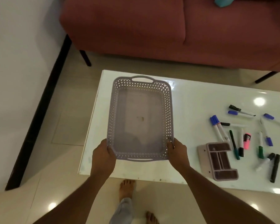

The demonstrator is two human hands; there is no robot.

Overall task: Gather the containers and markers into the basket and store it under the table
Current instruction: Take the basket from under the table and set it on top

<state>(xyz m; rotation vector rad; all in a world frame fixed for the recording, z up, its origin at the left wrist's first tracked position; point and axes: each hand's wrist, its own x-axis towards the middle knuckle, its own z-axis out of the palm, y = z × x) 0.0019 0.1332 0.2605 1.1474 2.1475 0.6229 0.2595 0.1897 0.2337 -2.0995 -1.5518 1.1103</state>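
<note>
Over the left half of the white table (192,101) we hold the grey basket (140,118), empty, its long axis running away from us and its far handle pointing toward the red sofa (136,29). Whether its base touches the tabletop or hangs just above it we cannot tell. We grip it at the two near corners: our left hand (103,155) wraps the near-left corner with the thumb over the rim, and our right hand (177,151) closes on the near-right corner the same way. Holding both corners keeps the wide, shallow basket level and lets us steer it. We judge that it sits on this bare side so that it stays open and within reach for loading. Things to gather lie well to our right of the basket: the pinkish compartmented container (218,160) near the front edge, closest to our right hand, and beyond it the scattered markers (242,136), loose on the glossy top. None of them is in the basket yet.
</note>
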